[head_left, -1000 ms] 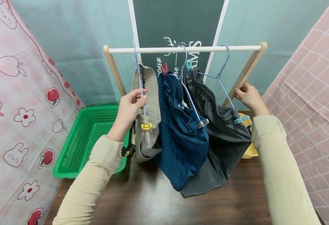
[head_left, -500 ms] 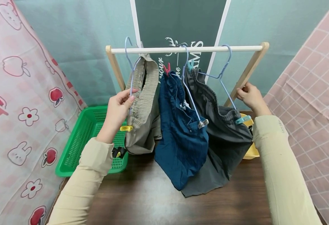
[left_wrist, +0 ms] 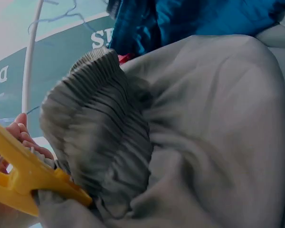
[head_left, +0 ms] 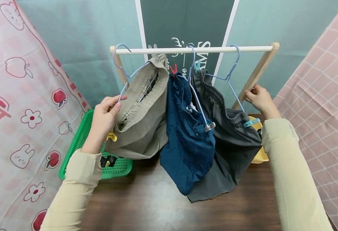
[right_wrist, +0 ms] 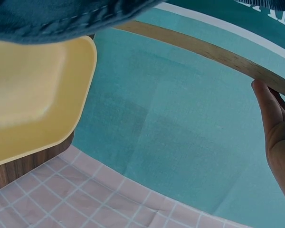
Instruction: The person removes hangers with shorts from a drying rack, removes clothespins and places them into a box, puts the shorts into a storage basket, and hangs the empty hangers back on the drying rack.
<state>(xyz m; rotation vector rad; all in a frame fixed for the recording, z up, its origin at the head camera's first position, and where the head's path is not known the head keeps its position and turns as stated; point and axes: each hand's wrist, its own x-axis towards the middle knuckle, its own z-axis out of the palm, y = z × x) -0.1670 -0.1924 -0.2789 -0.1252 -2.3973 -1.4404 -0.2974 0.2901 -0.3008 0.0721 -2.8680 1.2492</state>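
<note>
My left hand [head_left: 103, 117] pinches the side wire of a blue hanger [head_left: 129, 76] whose hook is at the left end of the rack's white rail [head_left: 169, 50]. Grey-beige elastic-waist pants [head_left: 140, 134] hang from this hanger, waistband spread. A yellow clothespin [left_wrist: 33, 175] clips their near corner, below my left hand; a pale clip [head_left: 154, 48] shows at the far corner. My right hand [head_left: 260, 100] grips the rack's right wooden leg [head_left: 255, 73]; in the right wrist view its thumb [right_wrist: 266, 102] lies against the wood.
Blue pants [head_left: 187, 144] and dark grey pants [head_left: 229, 141] hang beside them on blue hangers with clips. A green basket [head_left: 80, 141] holding a black item [head_left: 108, 161] stands left. Behind the grey pants is a yellow bin [right_wrist: 80, 104]. Patterned cloths flank both sides.
My left hand has moved left along with the hanger, its hook sliding toward the rail's left end. The beige pants have turned and spread open. My right hand stays on the leg.
</note>
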